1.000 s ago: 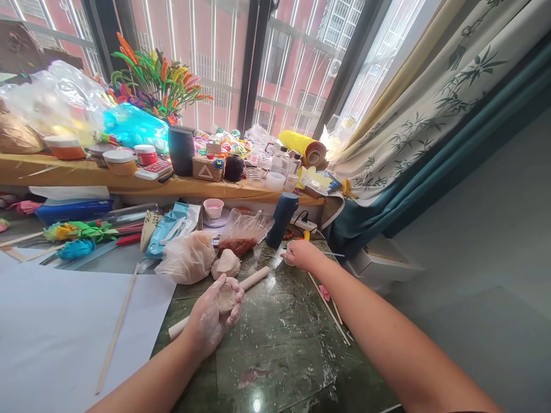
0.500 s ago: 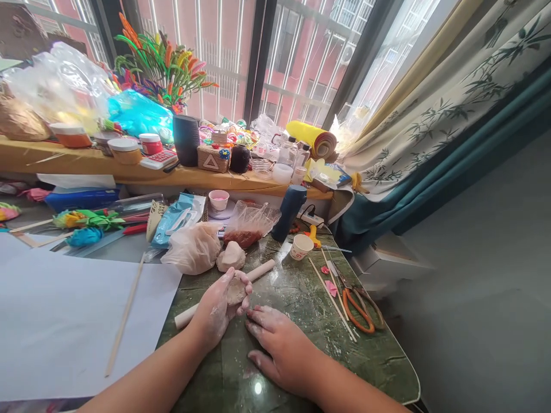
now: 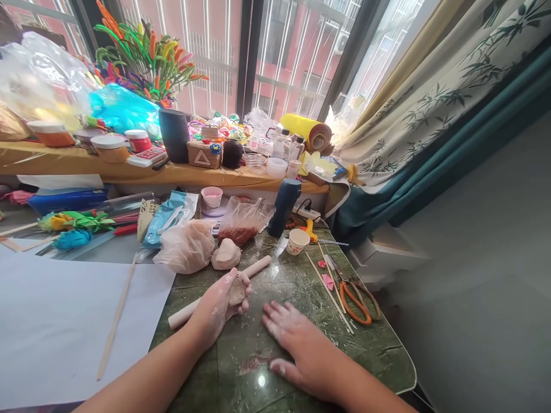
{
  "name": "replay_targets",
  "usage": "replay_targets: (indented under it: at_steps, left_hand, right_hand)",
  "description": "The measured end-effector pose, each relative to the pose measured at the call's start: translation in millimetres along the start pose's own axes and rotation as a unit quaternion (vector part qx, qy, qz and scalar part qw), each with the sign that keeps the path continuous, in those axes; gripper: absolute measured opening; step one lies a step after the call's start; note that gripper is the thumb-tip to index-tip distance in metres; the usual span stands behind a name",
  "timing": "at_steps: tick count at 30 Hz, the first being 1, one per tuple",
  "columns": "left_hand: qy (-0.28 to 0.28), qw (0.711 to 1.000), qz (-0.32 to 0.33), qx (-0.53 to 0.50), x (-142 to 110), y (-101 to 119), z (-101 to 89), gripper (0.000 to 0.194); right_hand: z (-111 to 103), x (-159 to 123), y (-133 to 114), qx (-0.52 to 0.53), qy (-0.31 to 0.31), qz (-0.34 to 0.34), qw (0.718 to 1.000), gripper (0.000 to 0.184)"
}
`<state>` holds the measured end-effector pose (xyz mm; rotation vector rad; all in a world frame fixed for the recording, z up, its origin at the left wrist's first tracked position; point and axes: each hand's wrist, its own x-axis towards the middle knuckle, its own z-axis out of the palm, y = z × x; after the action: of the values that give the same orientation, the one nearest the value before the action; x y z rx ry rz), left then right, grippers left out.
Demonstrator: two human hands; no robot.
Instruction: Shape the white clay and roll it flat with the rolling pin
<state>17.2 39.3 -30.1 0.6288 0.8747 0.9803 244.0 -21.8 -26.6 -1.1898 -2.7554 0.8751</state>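
A piece of pale clay [image 3: 237, 291] rests in my left hand [image 3: 220, 304], with the fingers curled around it. Under and behind that hand lies a pale rolling pin [image 3: 258, 267], set diagonally on the dark green tabletop [image 3: 241, 367]. My right hand [image 3: 297, 341] is laid palm down on the table, its fingers spread and powdery white, holding nothing. Beyond the left hand sits a larger lump of clay [image 3: 226, 254], beside a bunched plastic bag [image 3: 186, 246]. A bag of reddish-brown material [image 3: 241, 226] is just behind the lump.
To the right are orange-handled scissors [image 3: 356, 304], thin wooden sticks [image 3: 329, 292], pink scraps [image 3: 328, 281] and a paper cup [image 3: 297, 242]. A dark blue bottle [image 3: 284, 207] stands behind. White paper [image 3: 64, 321] covers the left side. Jars and craft supplies crowd the window ledge [image 3: 146, 172].
My right hand has moved to the right across the table, away from the left hand, and its fingers have spread. The left hand still holds the clay. The view has shifted slightly.
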Motion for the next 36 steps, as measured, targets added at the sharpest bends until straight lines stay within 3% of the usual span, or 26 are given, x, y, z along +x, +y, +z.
replay_targets:
  at_steps: [3,4,8,9,13,14,17,19,23,25,28,30,33,36]
  left_hand:
    - [-0.003,1.0,0.004,0.004,0.0,-0.4,1.4,0.036]
    - [-0.003,1.0,0.006,0.001,-0.2,-0.3,1.5,0.035]
    - [-0.007,1.0,0.003,-0.006,1.3,-0.6,-0.8,0.035]
    - [-0.009,1.0,0.0,-0.006,2.2,-0.8,-1.5,0.036]
    - [-0.008,1.0,-0.008,0.001,4.8,-1.3,-2.3,0.037]
    - [-0.008,1.0,-0.007,0.001,5.2,-1.4,-2.2,0.036]
    - [-0.015,1.0,-0.013,-0.003,6.7,-1.8,-2.9,0.037]
    - [-0.02,1.0,-0.017,-0.005,8.6,-2.7,-4.3,0.037]
    - [-0.022,1.0,-0.016,-0.003,12.8,-5.0,-7.4,0.037]
    - [-0.023,1.0,-0.021,-0.005,14.1,-5.9,-8.3,0.038]
    - [-0.022,1.0,-0.017,-0.008,14.6,-6.2,-8.5,0.037]
    - [-0.021,1.0,-0.015,-0.01,14.4,-5.8,-7.9,0.037]
    - [-0.021,0.999,-0.022,-0.021,12.9,-4.4,-6.3,0.037]
    - [-0.025,0.999,-0.017,-0.028,9.7,-2.8,-4.5,0.034]
  right_hand:
    - [7.3,4.5,2.7,-0.031,0.068,0.091,0.993,0.087]
    - [10.9,6.7,-0.1,-0.03,0.074,0.08,0.994,0.09]
    - [22.6,5.0,-9.7,0.0,0.035,-0.07,0.997,0.081]
    - [23.1,2.2,-8.3,-0.001,0.037,-0.069,0.997,0.078]
    - [19.8,-6.2,5.9,-0.04,0.1,0.105,0.989,0.082]
    - [20.4,-7.1,8.1,-0.046,0.107,0.123,0.985,0.085]
    - [28.0,-11.7,9.1,-0.042,0.085,0.031,0.995,0.085]
    - [34.1,-18.2,9.0,-0.042,0.07,-0.025,0.996,0.074]
    - [38.5,-33.6,13.9,-0.065,0.127,0.056,0.988,0.06]
    - [33.9,-35.1,17.5,-0.069,0.148,0.043,0.986,0.057]
    - [7.5,-20.9,26.3,-0.081,0.181,0.019,0.98,0.043]
    - [-26.0,-0.7,36.7,-0.114,0.214,0.061,0.968,0.042]
    - [-83.9,37.7,58.4,-0.171,0.224,0.175,0.943,0.043]
    - [-123.4,72.8,79.3,-0.178,0.183,0.217,0.942,0.037]
